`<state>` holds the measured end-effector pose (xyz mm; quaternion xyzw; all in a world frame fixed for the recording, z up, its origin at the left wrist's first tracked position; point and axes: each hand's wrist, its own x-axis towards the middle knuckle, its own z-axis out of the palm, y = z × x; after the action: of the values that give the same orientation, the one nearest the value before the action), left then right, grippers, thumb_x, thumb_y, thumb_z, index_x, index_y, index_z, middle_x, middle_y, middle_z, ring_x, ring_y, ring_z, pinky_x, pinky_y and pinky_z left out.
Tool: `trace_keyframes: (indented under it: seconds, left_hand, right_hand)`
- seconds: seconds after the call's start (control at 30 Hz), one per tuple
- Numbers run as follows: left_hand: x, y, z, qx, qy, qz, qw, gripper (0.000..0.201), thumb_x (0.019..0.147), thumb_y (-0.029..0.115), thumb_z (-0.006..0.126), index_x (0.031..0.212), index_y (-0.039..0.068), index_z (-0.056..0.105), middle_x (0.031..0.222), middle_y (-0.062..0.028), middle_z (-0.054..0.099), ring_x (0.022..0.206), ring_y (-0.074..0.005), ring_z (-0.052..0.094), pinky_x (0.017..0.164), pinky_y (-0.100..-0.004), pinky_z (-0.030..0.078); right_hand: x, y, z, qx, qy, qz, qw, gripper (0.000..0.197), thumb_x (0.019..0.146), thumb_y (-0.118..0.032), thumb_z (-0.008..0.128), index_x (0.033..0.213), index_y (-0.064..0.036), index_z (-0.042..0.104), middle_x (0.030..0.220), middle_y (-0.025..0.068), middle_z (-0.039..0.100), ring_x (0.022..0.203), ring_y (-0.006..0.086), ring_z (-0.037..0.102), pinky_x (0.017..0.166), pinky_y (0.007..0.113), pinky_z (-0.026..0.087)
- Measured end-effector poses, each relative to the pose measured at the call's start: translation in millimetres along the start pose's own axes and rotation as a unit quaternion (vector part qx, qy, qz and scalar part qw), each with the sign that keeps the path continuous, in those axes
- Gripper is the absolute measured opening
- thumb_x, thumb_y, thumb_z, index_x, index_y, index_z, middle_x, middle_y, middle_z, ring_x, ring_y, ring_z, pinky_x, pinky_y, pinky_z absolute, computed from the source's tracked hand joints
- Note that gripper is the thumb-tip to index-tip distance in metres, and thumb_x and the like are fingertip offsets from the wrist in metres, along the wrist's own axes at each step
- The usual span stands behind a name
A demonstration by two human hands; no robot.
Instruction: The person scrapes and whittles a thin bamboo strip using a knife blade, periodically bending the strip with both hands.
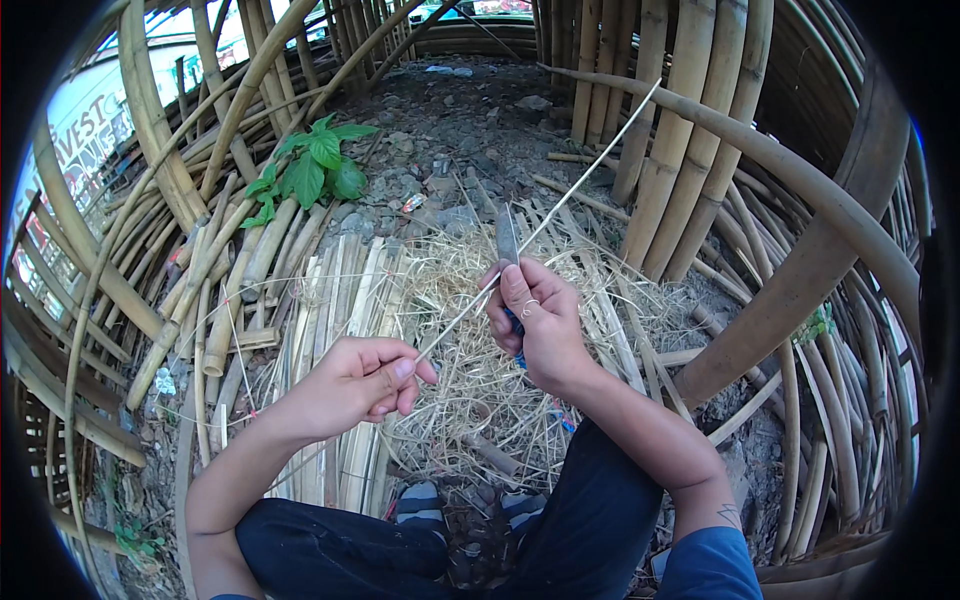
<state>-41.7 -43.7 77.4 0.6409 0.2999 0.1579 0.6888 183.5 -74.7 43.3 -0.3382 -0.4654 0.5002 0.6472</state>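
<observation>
A long, thin bamboo strip (pixel 592 168) slants from my left hand up past my right hand to the far right. Thumb and fingers of my left hand (pixel 350 385) pinch its lower part. My right hand (pixel 542 322) is closed round a knife, whose grey blade (pixel 507 236) points away from me. Something blue shows under the fingers, at the knife's handle. My right thumb lies over the strip where it crosses the base of the blade. Below both hands, pale bamboo shavings (pixel 455 385) cover the ground between my knees.
Flat split bamboo slats (pixel 345 300) lie to the left of the shavings. Thick upright bamboo poles (pixel 680 150) and a slanting post (pixel 790 290) stand on the right. A leafy green plant (pixel 310 170) grows at far left, beside stacked poles. Stony ground (pixel 450 120) stretches ahead.
</observation>
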Motion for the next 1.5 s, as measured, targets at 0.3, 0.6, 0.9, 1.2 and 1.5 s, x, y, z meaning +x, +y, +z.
trace_keyframes:
  seconds: [0.3, 0.6, 0.9, 1.2, 1.5]
  left_hand:
    - [23.7, 8.9, 5.9, -0.056, 0.063, 0.058, 0.995, 0.018, 0.093, 0.010, 0.054, 0.100, -0.005, 0.062, 0.071, -0.0051, 0.059, 0.051, -0.0029, 0.038, 0.045, -0.0179, 0.028]
    - [17.9, 3.5, 22.9, 0.178, 0.193, 0.116, 0.958, 0.020, 0.091, 0.012, 0.058, 0.079, 0.000, 0.068, 0.060, 0.0000, 0.057, 0.052, -0.0018, 0.042, 0.045, -0.0225, 0.032]
    - [19.3, 1.4, 27.1, 0.237, 0.202, 0.138, 0.940, 0.015, 0.089, 0.007, 0.058, 0.082, -0.001, 0.069, 0.061, -0.0017, 0.059, 0.052, -0.0027, 0.045, 0.046, -0.0226, 0.034]
    - [18.0, 3.3, 29.4, 0.239, 0.208, 0.149, 0.937, 0.014, 0.089, 0.007, 0.058, 0.086, 0.000, 0.069, 0.062, -0.0014, 0.060, 0.053, -0.0030, 0.047, 0.047, -0.0228, 0.035]
    - [18.2, 1.0, 27.8, 0.213, 0.217, 0.136, 0.943, 0.015, 0.091, 0.008, 0.057, 0.093, 0.000, 0.069, 0.063, -0.0004, 0.059, 0.054, -0.0021, 0.045, 0.046, -0.0217, 0.035]
  right_hand:
    - [-1.6, 8.2, 18.4, -0.120, -0.093, 0.063, 0.986, 0.022, 0.098, -0.021, 0.047, 0.095, -0.0019, 0.058, 0.066, -0.0010, 0.049, 0.059, 0.0051, 0.043, 0.053, 0.023, 0.036]
    - [0.9, -10.8, 9.9, -0.208, -0.099, 0.092, 0.969, 0.026, 0.097, -0.020, 0.049, 0.089, 0.0018, 0.061, 0.061, -0.0011, 0.048, 0.056, 0.0069, 0.044, 0.052, 0.026, 0.036]
    - [-4.4, -8.2, 3.3, -0.185, -0.167, 0.180, 0.952, 0.031, 0.096, -0.021, 0.049, 0.077, -0.0006, 0.061, 0.055, -0.0017, 0.047, 0.049, 0.0059, 0.040, 0.046, 0.024, 0.031]
    - [-1.6, -7.5, -1.7, -0.221, -0.158, 0.140, 0.952, 0.031, 0.096, -0.023, 0.051, 0.078, -0.0001, 0.062, 0.057, -0.0020, 0.049, 0.047, 0.0041, 0.039, 0.043, 0.021, 0.028]
    - [-0.2, -14.0, -6.6, -0.269, -0.136, 0.121, 0.946, 0.030, 0.096, -0.022, 0.052, 0.077, -0.0011, 0.063, 0.056, -0.0025, 0.049, 0.046, 0.0038, 0.037, 0.043, 0.022, 0.027]
